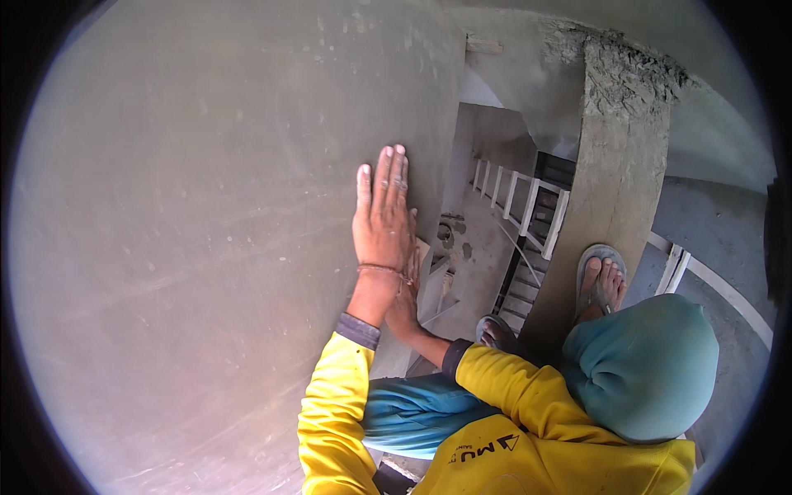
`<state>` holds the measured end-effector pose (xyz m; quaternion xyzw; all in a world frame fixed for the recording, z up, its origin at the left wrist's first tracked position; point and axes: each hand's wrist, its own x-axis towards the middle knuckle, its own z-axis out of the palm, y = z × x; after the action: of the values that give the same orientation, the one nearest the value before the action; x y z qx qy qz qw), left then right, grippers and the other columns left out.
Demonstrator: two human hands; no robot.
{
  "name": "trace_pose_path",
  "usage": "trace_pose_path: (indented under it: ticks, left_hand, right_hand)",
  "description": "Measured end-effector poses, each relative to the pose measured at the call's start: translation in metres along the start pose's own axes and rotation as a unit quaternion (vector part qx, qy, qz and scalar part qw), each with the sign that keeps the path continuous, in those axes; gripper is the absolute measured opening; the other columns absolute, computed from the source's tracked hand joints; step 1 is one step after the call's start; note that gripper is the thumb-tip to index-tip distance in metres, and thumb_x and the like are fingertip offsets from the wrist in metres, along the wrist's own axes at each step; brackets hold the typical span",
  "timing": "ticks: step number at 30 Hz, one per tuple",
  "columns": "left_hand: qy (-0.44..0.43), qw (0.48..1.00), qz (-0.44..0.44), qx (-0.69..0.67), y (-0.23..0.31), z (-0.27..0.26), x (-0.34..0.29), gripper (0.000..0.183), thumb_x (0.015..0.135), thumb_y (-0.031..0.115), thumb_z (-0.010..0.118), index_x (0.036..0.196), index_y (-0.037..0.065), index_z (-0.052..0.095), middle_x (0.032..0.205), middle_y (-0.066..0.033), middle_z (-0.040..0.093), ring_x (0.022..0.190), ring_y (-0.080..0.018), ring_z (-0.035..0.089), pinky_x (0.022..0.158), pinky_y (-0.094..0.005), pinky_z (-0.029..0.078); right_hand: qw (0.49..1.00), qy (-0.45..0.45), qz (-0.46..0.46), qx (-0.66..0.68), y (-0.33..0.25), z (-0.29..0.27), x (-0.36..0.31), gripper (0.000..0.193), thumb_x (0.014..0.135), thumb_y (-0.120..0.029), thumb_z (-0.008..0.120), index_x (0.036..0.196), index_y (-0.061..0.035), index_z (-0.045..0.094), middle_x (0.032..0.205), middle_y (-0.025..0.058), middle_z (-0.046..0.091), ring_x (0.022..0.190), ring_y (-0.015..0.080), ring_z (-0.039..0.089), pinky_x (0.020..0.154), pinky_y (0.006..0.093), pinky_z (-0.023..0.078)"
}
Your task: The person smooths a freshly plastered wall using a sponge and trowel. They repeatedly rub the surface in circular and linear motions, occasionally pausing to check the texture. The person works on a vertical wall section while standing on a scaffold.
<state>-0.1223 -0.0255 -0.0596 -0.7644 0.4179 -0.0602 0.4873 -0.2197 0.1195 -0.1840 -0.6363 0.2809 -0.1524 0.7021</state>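
Observation:
My left hand (383, 206) lies flat against a smooth grey plastered wall (206, 206), fingers stretched upward and holding nothing. A thin cord bracelet circles that wrist. Just beside and partly behind it, my right hand (403, 312) reaches up along the wall's right edge. Its fingers look extended, though the left hand and wrist cover much of them. A small pale flat piece (423, 249) shows next to the right fingers; whether they touch it I cannot tell. Both arms wear yellow sleeves with dark cuffs.
My sandalled right foot (601, 285) stands on a narrow cement-smeared plank (623, 157), high above the floor (470, 272). The left sandal (493, 330) is at the plank's left. Below are white railings (528, 198) by dark steps. Another white rail (726, 289) curves at right.

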Motion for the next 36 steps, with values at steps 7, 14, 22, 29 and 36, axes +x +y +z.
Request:
trace_pose_path:
  ticks: [7,14,22,29,36]
  left_hand:
    - [0.007,0.997,-0.038,-0.059,0.003,-0.004,-0.004,0.078,0.095,0.047,0.051,0.16,0.012,0.026,0.169,0.0024,0.016,0.156,-0.0146,0.011,0.128,-0.0472,0.005]
    - [-0.051,0.997,0.049,-0.033,0.005,-0.01,-0.011,0.07,0.099,0.048,0.047,0.157,0.01,0.037,0.168,-0.004,0.022,0.157,-0.0201,0.011,0.128,-0.0492,0.007]
    - [0.131,0.959,-0.237,-0.089,-0.078,-0.047,-0.097,0.068,0.098,0.052,0.049,0.151,0.009,0.047,0.161,-0.0105,0.039,0.153,-0.028,0.026,0.126,-0.0485,0.0]
    - [0.293,0.873,-0.391,-0.007,-0.101,-0.046,-0.122,0.071,0.099,0.064,0.045,0.143,0.01,0.057,0.156,-0.0149,0.045,0.151,-0.0325,0.03,0.125,-0.0482,0.0]
    - [0.325,0.865,-0.382,0.003,-0.102,-0.036,-0.125,0.067,0.099,0.063,0.046,0.138,0.012,0.063,0.151,-0.0147,0.051,0.148,-0.0335,0.036,0.126,-0.046,0.002]
  right_hand:
    - [0.999,0.023,-0.001,0.03,0.018,-0.024,0.043,0.073,0.104,-0.044,0.035,0.162,-0.0047,0.014,0.168,0.0181,0.011,0.155,0.0397,0.005,0.126,0.0529,0.005]
    - [0.989,-0.109,0.094,0.028,0.015,-0.003,0.006,0.073,0.102,-0.043,0.044,0.16,-0.0035,0.022,0.166,0.025,0.011,0.154,0.0434,0.005,0.124,0.0554,0.005]
    - [0.974,0.029,-0.226,-0.016,-0.085,-0.055,0.12,0.061,0.101,-0.041,0.048,0.156,-0.015,0.038,0.165,0.0182,0.025,0.153,0.0453,0.013,0.122,0.0617,0.005]
    - [0.976,0.117,0.01,0.184,-0.01,-0.044,0.142,0.071,0.105,-0.054,0.035,0.159,-0.0085,0.028,0.166,0.0187,0.02,0.155,0.0373,0.013,0.124,0.0519,0.012]
    - [0.976,0.11,-0.185,0.03,-0.081,-0.066,0.193,0.063,0.104,-0.046,0.044,0.16,-0.0198,0.03,0.166,0.0128,0.025,0.154,0.0383,0.015,0.124,0.0571,0.007]
